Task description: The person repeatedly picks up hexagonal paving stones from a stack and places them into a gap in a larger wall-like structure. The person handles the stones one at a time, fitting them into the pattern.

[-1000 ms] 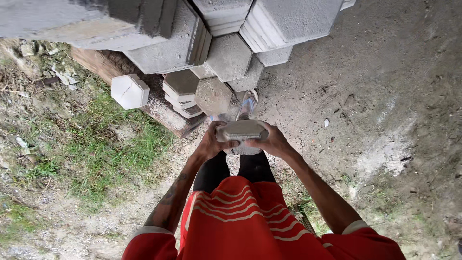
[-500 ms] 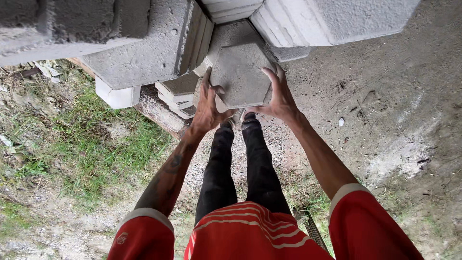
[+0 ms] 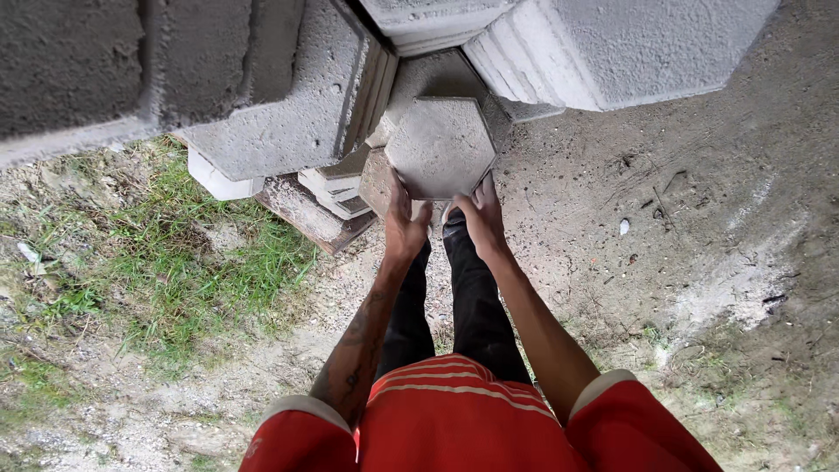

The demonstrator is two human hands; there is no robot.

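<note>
Gripping the lower edge of a grey hexagonal paving block (image 3: pixel 440 147), the two hands are close together near the centre of the frame, a little above the middle. The left hand (image 3: pixel 405 225) is clamped on the lower left side of the block, with the thumb on its top face. The right hand (image 3: pixel 480 218) is clamped on the lower right side, fingers spread along the edge. The block is flat, its wide face turned to the camera, and it sits on other grey blocks of the same kind.

Below the hands, both bare forearms go down to red short sleeves with a pale band, and a red shirt with thin pale stripes (image 3: pixel 454 419) fills the bottom centre. Dark trousers (image 3: pixel 468 297) show between the arms.

Around the held block, big stacks of concrete blocks (image 3: pixel 262 87) fill the upper left and the top of the frame. Under them, left of centre, a wooden pallet (image 3: pixel 306 214) is partly visible. Grass (image 3: pixel 175 271) grows on the left side. Bare grey-brown ground (image 3: pixel 699 245) covers the right side, with a small white fragment (image 3: pixel 623 226) lying on it.
</note>
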